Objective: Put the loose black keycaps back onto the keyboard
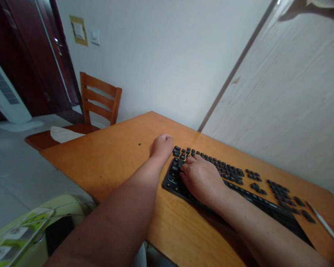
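Observation:
A black keyboard lies on the wooden table, with many of its keycaps off and bare sockets showing at its left end. Loose black keycaps are spread in rows behind it. My right hand rests over the keyboard's left part, fingers bent and drawn together at the keys; what they hold, if anything, is hidden. Beside the leftmost loose keycaps, my left hand is closed in a fist on the table. Whatever may be inside that fist does not show.
One small black piece lies left of my left hand on the table. A white stick-like object is at the right. A wooden chair stands past the left edge; a light green seat is nearer. Walls border the far side.

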A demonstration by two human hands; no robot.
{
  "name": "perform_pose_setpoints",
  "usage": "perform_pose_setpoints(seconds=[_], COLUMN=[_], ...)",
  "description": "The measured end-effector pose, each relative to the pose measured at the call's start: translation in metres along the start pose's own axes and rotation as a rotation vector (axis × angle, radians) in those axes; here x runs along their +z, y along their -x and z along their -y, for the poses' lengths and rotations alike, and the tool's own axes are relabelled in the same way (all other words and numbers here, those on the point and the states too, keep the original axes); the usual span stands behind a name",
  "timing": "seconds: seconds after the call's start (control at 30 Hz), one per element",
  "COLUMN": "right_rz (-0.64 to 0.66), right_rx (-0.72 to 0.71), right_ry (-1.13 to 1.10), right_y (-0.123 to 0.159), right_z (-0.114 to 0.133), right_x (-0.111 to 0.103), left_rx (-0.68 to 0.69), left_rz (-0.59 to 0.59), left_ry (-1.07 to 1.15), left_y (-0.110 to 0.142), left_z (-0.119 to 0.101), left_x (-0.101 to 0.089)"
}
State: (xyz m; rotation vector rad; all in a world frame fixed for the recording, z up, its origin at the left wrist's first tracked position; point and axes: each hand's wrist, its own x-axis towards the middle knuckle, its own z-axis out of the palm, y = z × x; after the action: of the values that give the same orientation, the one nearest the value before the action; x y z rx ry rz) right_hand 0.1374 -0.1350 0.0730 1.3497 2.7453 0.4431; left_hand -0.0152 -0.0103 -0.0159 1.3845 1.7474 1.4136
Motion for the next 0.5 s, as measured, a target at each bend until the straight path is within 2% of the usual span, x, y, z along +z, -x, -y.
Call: perform_pose_setpoints(seconds=[0.5], right_rz=[0.038], right_rx=[-0.026], right_ry=[0.022], right_y=[-0.0078], right_z=[0.0001], right_x=[-0.0024], left_rx=[0.012], left_rz=[-0.004], left_ry=[-0.012], left_y=[-0.0003], left_z=[0.0004], left_x=[0.001])
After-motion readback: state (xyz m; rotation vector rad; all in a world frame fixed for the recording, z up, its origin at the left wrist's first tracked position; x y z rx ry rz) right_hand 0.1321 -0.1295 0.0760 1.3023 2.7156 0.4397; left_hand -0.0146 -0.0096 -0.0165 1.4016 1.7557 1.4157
